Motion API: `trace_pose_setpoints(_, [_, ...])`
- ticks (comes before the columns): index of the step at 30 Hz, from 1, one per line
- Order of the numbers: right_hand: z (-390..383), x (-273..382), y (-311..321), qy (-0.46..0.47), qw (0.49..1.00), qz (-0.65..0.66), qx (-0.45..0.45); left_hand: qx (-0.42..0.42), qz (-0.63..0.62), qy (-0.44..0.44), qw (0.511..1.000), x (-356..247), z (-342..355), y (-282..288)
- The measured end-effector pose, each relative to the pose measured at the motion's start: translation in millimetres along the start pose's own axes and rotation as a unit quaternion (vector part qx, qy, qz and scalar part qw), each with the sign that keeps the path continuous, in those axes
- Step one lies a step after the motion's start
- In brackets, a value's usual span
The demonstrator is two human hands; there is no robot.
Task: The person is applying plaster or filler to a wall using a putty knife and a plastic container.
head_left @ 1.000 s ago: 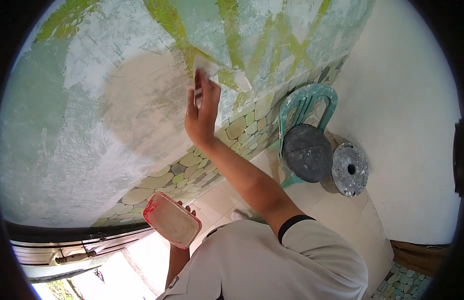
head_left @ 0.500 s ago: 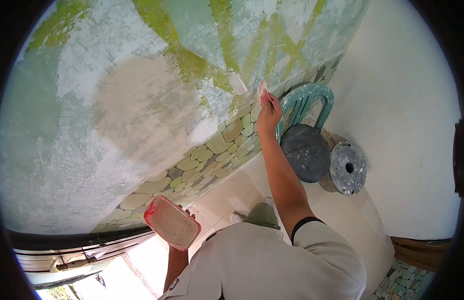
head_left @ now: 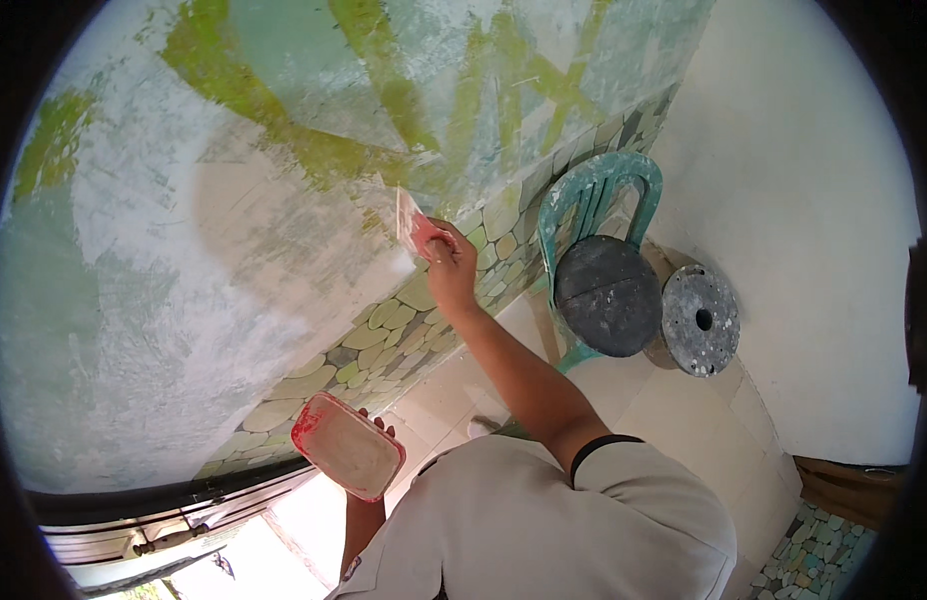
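Note:
In my right hand (head_left: 452, 262) is a flat red putty spreader (head_left: 418, 226), pinched between thumb and fingers, its pale smeared edge at the wall. The wall (head_left: 254, 230) there carries white filler patches over green and yellow-green paint; whether the edge touches the surface I cannot tell. Lower left, my left hand (head_left: 381, 424) supports a red rectangular tub (head_left: 350, 447) from beneath, its fingertips showing along the right side. Beige paste coats the tub's inside, and red shows through at one end.
Right of my right arm stands a paint-spotted green plastic chair (head_left: 609, 180), a dark round lid-like disc (head_left: 609, 295) on it. Beside it is a speckled round stool-like object (head_left: 701, 320) with a central hole. A stone-tile band (head_left: 384, 335) runs along the wall's foot.
My right hand has moved left and slightly down along the wall with the spreader. The left hand and tub stay nearly in place. The view has shifted a little.

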State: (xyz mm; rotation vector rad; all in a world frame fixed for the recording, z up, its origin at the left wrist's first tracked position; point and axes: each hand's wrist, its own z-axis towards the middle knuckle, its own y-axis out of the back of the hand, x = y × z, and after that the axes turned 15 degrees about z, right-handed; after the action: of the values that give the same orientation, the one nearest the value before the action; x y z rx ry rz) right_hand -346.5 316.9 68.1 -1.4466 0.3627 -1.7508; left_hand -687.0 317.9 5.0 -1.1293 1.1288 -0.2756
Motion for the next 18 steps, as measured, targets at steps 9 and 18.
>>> trace_pose_setpoints(9, [61,-26,132,0.095,0.990,-0.040,-0.100,-0.015,0.006,0.035,0.999,7,7,-22])
trace_pose_setpoints(18, [36,-62,78,0.049,0.984,0.070,-0.155,-0.096,0.003,0.018,0.995,12,5,-32])
